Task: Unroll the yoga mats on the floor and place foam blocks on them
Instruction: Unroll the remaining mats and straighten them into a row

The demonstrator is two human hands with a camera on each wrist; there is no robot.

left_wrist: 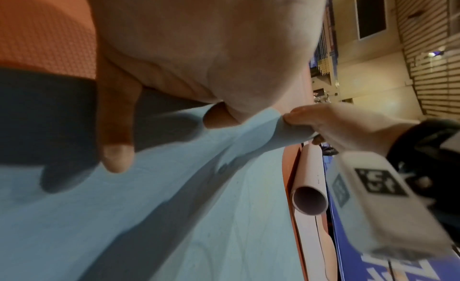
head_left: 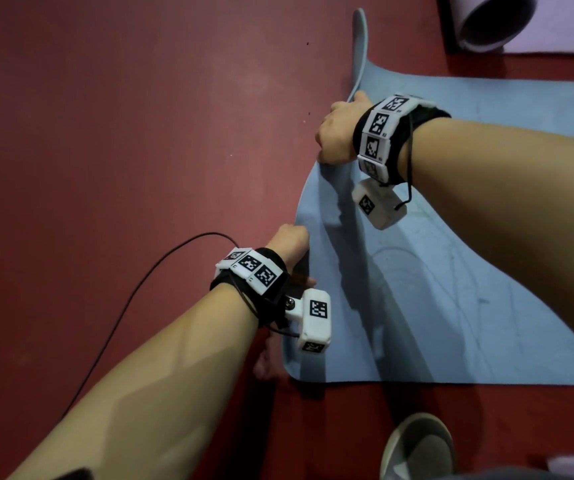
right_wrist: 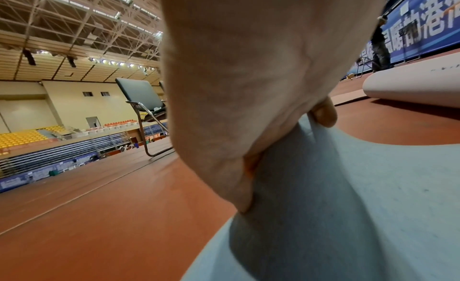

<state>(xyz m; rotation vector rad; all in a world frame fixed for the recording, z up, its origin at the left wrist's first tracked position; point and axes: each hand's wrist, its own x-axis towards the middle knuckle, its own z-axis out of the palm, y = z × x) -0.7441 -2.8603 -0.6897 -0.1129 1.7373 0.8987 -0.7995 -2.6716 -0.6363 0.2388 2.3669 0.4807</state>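
A light blue yoga mat [head_left: 452, 271] lies unrolled on the red floor, its left end edge lifted and buckled. My left hand [head_left: 289, 244] grips that edge near the front corner, thumb [left_wrist: 117, 147] lying on top of the blue yoga mat [left_wrist: 174, 216]. My right hand [head_left: 339, 133] grips the same edge farther back, fingers curled round the blue yoga mat [right_wrist: 348, 187]; the far corner curls upward. A rolled pale pink mat [head_left: 493, 22] lies beyond at the top right, its open end facing me. No foam blocks are in view.
Red sports floor [head_left: 123, 133] stretches wide to the left. A black cable [head_left: 133, 299] trails from my left wrist. A pale shoe [head_left: 417, 448] stands at the bottom edge. A folding chair [right_wrist: 144, 104] stands farther off, with the blue banner wall [right_wrist: 423, 25] behind the pink roll.
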